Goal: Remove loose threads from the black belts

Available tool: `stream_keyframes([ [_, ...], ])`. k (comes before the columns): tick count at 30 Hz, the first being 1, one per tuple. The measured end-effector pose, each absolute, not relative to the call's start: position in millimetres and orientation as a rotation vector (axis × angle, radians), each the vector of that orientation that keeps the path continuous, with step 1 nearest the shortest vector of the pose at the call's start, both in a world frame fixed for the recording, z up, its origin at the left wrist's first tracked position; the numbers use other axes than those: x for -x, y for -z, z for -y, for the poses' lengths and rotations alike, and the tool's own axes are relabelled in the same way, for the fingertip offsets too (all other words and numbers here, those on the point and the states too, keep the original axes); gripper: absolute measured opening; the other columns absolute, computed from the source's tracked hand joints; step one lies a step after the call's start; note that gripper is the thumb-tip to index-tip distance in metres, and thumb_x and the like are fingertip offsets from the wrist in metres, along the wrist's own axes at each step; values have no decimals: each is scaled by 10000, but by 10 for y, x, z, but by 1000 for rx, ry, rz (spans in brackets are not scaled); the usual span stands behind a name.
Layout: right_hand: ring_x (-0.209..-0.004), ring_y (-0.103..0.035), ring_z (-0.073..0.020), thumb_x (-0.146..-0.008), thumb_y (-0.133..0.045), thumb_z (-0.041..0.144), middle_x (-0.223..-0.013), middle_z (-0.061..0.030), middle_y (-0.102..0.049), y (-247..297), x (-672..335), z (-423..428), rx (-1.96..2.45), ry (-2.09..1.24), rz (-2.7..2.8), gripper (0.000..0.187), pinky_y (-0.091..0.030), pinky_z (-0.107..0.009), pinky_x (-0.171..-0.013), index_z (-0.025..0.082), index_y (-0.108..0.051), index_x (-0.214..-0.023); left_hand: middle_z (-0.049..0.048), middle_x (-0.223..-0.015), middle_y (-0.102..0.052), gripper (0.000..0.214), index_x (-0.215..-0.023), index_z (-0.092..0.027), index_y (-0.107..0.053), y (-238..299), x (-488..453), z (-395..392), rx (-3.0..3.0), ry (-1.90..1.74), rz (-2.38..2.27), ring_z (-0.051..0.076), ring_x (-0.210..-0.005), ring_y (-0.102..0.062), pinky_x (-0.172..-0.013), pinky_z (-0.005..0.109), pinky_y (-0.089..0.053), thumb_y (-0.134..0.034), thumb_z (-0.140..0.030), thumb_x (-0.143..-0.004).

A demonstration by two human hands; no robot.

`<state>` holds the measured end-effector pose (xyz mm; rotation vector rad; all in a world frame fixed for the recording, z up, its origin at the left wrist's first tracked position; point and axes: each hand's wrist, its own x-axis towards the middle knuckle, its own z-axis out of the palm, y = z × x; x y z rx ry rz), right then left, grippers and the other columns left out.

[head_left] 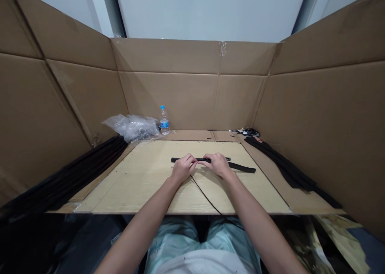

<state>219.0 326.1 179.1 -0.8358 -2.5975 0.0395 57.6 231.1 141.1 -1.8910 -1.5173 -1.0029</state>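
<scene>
No text can be read anywhere in this view. The small water bottle [164,120] by the cardboard wall has a blue label [164,124], but its lettering is too small and blurred to make out, and the small reddish tag [258,139] on the black bundle [278,161] at the right is just as unclear. The pale shorts [177,236] carry a faint print [155,248] that stays illegible, and the black strip [240,167] between the left hand [183,169] and right hand [217,164] shows no readable marking.
</scene>
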Motion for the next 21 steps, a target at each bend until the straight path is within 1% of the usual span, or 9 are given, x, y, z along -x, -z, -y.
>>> stream_keyframes([
  [4,-835,-658,-211,-884,-419,618,-898,-64,-725,-1791,-2191,-3259,836,-32,2587,473,-442,-274,-728,264,-698,-1025,40,-783,-636,174,-823,-165,-617,-1403,-581,-2324,1862,1009,1486,128,-686,-600,-601,223,-429,-486,-241,-911],
  [13,-832,-663,-215,-836,-509,621,-883,-44,-730,-1786,-2204,-3254,802,-19,2567,431,-438,-268,-705,274,-697,-1010,29,-746,-629,173,-799,-156,-612,-1392,-570,-2331,1805,1013,1411,121,-658,-604,-576,212,-429,-501,-237,-904],
  [21,-793,-660,-218,-843,-458,653,-842,-56,-725,-1769,-2192,-3270,811,3,2545,485,-430,-269,-661,266,-701,-1006,28,-736,-639,195,-816,-153,-625,-1406,-568,-2324,1808,981,1367,120,-649,-609,-567,212,-427,-485,-243,-919],
])
